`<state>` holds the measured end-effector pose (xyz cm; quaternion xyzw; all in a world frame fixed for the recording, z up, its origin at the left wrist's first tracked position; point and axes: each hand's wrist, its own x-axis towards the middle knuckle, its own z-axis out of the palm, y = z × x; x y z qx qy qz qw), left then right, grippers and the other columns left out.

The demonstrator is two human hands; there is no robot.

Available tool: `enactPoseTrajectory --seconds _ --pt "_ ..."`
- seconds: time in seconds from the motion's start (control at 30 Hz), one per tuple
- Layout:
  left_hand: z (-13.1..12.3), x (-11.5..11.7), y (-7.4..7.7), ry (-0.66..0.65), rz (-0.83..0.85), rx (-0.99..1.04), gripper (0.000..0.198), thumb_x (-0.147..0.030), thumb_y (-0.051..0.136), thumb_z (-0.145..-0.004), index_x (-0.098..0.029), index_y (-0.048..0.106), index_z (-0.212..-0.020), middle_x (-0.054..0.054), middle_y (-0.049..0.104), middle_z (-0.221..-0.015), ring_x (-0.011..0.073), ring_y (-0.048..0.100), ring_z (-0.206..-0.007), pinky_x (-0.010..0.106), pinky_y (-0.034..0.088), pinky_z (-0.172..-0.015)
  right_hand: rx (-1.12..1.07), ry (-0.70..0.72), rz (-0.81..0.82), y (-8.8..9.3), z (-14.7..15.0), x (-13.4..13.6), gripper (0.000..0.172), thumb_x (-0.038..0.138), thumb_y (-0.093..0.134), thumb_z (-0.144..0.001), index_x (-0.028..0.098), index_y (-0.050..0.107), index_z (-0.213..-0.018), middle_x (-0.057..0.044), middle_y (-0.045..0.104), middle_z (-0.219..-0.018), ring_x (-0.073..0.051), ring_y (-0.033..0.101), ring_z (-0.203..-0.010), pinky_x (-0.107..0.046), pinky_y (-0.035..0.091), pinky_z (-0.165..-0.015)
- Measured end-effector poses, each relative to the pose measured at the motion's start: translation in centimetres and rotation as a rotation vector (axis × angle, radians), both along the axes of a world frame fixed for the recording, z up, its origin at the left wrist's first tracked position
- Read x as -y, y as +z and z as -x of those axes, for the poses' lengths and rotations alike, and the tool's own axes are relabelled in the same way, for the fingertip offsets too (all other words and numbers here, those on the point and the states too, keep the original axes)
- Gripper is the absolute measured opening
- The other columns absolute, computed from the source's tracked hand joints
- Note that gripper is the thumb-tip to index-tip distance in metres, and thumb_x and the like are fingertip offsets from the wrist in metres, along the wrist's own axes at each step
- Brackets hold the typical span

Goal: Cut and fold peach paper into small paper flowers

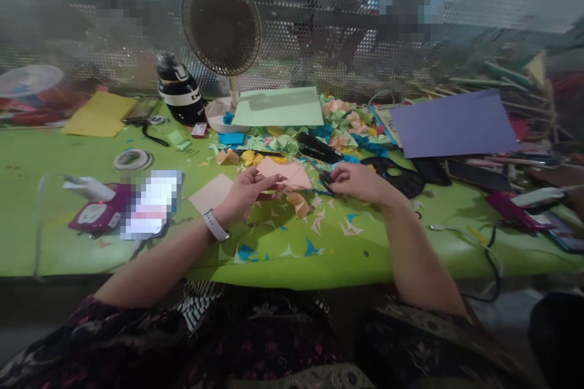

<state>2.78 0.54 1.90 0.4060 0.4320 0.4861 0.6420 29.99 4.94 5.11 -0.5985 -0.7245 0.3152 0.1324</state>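
My left hand [249,189], with a white watch on its wrist, pinches a sheet of pale pink paper [294,175] above the green table. In my right hand [358,182] are dark-handled scissors [326,181], just right of that paper; their blades are hard to make out. A second pink paper square [212,192] lies beside my left wrist. Below the held sheet rests a curled peach paper petal [298,205], among pink and blue paper scraps [314,225]. A black stapler [319,147] lies behind the held sheet.
Cut paper pieces [347,118] are heaped at the back. A fan [221,21] and a black bottle [180,91] stand behind. Left are a tape roll [132,160] and a phone [152,203]. A purple sheet [454,124] and a cable [469,234] lie right.
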Motion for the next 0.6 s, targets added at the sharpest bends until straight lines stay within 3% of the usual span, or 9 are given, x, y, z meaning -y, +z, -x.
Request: enactPoseTrajectory --seconds 0.2,0.33,0.6 --pt "0.1 0.1 0.1 0.027 -0.005 -0.034 0.037 -0.042 0.084 -0.069 -0.014 0.066 -0.083 0.012 0.077 -0.1 0.021 0.074 -0.093 0.025 0.056 -0.068 -0.383 0.077 0.148 -0.4 2.5 1.4 0.04 0.05 0.08 -0.062 0.02 0.055 -0.074 0.0 0.062 -0.064 -0.013 0.059 -0.057 -0.027 0.048 -0.055" --pt "0.2 0.1 0.1 0.061 -0.018 -0.023 0.036 -0.043 0.084 -0.07 -0.014 0.069 -0.085 0.011 0.078 -0.099 0.0212 0.074 -0.094 0.026 0.056 -0.07 -0.431 0.08 0.189 -0.6 3.7 2.1 0.05 0.056 0.084 -0.058 0.019 0.054 -0.073 0.001 0.06 -0.063 -0.011 0.054 -0.055 -0.025 0.045 -0.05" --pt "0.4 0.0 -0.4 0.05 -0.076 0.002 0.039 -0.046 0.084 -0.069 -0.014 0.072 -0.088 0.011 0.078 -0.097 0.021 0.073 -0.092 0.027 0.057 -0.072 -0.449 0.179 0.263 -0.6 4.2 2.7 0.048 0.054 0.084 -0.062 0.018 0.057 -0.079 0.002 0.061 -0.067 -0.011 0.055 -0.058 -0.025 0.046 -0.053"
